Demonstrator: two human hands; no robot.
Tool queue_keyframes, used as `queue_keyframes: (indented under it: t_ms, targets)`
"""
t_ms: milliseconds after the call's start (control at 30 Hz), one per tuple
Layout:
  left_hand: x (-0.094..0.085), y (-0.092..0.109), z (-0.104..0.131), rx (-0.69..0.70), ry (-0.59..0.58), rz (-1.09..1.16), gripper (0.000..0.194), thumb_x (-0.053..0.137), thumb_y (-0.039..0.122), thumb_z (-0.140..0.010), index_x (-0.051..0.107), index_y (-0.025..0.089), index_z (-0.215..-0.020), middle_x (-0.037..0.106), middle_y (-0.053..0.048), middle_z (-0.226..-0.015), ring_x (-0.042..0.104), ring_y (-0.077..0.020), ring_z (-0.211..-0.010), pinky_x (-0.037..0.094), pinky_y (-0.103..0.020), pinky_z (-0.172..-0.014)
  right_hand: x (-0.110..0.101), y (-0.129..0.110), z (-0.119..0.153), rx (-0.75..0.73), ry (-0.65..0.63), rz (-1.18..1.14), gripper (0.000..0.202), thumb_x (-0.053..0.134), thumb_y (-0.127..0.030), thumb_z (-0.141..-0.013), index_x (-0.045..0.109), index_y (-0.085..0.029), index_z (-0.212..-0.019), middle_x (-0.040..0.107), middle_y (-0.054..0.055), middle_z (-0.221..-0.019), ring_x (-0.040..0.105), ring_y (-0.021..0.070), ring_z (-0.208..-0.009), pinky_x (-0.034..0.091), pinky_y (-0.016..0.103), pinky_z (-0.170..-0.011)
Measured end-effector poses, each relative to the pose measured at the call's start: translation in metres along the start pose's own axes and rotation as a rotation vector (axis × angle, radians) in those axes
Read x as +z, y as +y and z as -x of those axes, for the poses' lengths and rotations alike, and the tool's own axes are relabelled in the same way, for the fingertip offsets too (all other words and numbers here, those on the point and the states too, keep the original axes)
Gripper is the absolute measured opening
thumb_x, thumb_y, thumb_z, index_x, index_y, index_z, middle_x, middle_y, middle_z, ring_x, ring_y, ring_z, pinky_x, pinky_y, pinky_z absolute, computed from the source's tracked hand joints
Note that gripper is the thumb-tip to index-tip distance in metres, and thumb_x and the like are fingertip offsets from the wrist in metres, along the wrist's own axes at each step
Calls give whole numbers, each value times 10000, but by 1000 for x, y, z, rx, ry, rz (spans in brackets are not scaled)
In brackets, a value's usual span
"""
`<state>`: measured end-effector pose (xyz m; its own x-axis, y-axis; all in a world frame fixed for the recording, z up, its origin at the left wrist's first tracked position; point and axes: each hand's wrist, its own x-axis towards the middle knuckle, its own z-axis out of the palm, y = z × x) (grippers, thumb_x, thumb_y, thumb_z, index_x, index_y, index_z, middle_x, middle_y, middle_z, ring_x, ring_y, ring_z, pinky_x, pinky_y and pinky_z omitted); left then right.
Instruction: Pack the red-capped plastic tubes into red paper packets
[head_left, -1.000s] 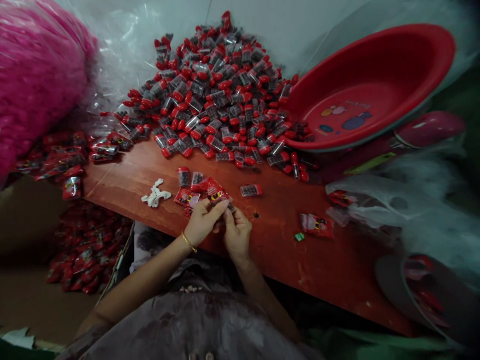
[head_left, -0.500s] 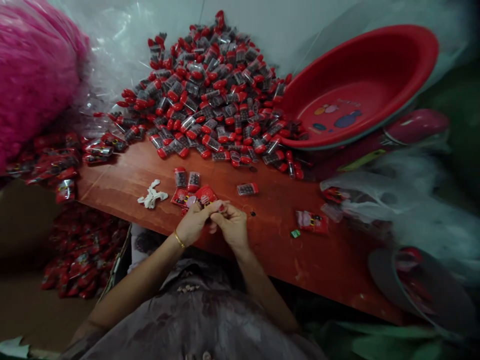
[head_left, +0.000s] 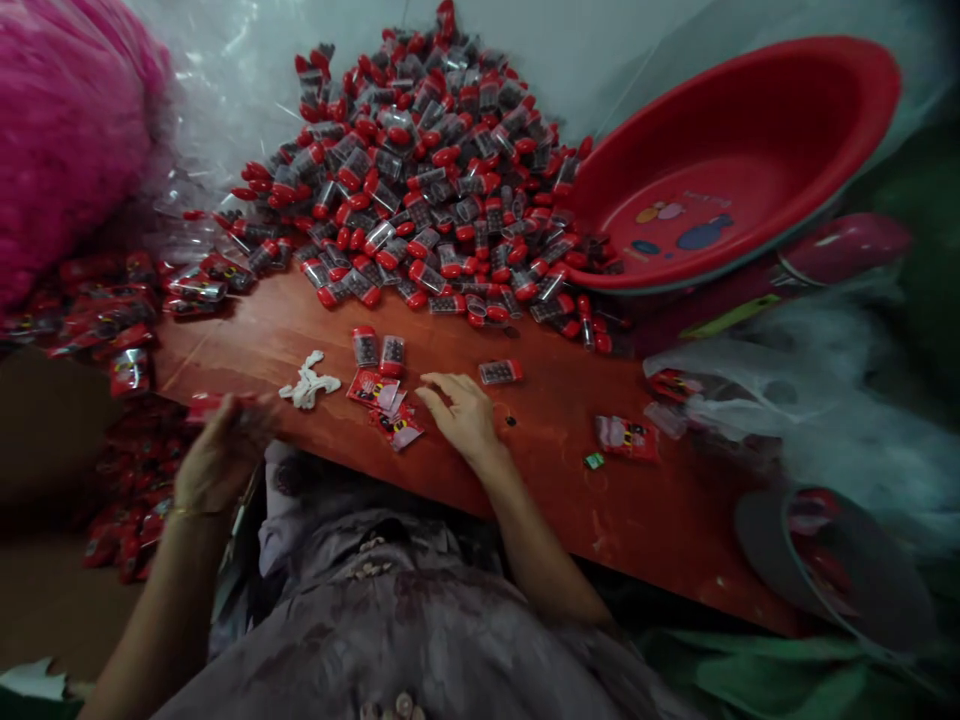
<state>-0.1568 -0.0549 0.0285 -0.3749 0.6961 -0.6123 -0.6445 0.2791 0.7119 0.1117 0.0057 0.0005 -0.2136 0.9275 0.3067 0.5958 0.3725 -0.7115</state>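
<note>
My left hand is off the table's left edge, over a box of red packets. Its fingers are smeared by motion; a blurred red packet shows beside them, and whether they grip it is unclear. My right hand hovers at the table's front with fingers apart and nothing in them. Just left of it lie two small red printed packets, one overlapping the other. Behind these stand two clear containers with red caps and dark beads or pellets inside. A similar container lies to the right.
A large heap of red-capped containers fills the table's back, beside a red basin. White crumpled strips lie on the left. On the right are a red packet, a green scrap and a grey tub.
My hands were together over the packets and have separated. The left has swung left past the table edge; the right has stayed near and opened. Both table packets now show fully.
</note>
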Motion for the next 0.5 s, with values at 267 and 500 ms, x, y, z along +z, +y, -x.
queue_keyframes:
  t_ms: [267,500]
  targets:
    - [-95,25,-12,65,358,-6,369,273,225,-896,574,242,-682,732,59,-748,552,-83,-1130,470,-311,-883,37,-3,-10,-189,-264,414,333,435,-334,-917,602,-271,-1199,474,83,-1360,400,258,-1218,348,434,-991]
    - [-34,-6,11,336,238,8,91,554,292,-786,625,235,-776,726,65,-773,657,-142,-806,503,-318,-808,47,-5,-1,-111,-161,422,227,492,-292,-894,710,-291,-956,545,19,-1312,342,279,-1291,211,548,-1039]
